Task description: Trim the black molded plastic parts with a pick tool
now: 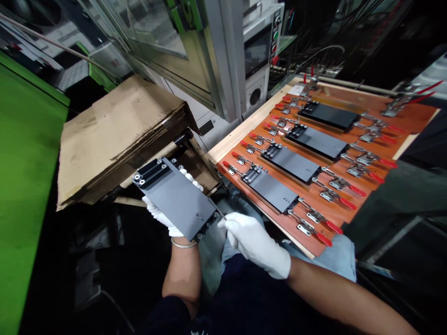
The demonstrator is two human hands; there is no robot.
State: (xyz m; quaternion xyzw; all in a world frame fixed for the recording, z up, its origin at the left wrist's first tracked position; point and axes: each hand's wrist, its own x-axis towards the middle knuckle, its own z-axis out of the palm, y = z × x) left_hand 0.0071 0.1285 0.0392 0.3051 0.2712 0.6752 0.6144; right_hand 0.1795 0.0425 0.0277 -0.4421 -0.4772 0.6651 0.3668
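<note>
My left hand (161,215), in a white glove, holds a flat dark grey plastic panel (176,197) from underneath, its fingers curling over both long edges. My right hand (254,243), also gloved, is closed in a pinch around a thin metal tool (219,214) whose tip touches the panel's near right corner. The panel's black ribbed end (151,171) points away from me toward the cardboard.
An orange fixture board (328,209) on the right carries several more grey panels (273,188) held by red-handled toggle clamps (323,238). Flattened cardboard (115,135) lies at the left over an opening. A machine with a control panel (258,60) stands behind; a green surface (24,177) fills the far left.
</note>
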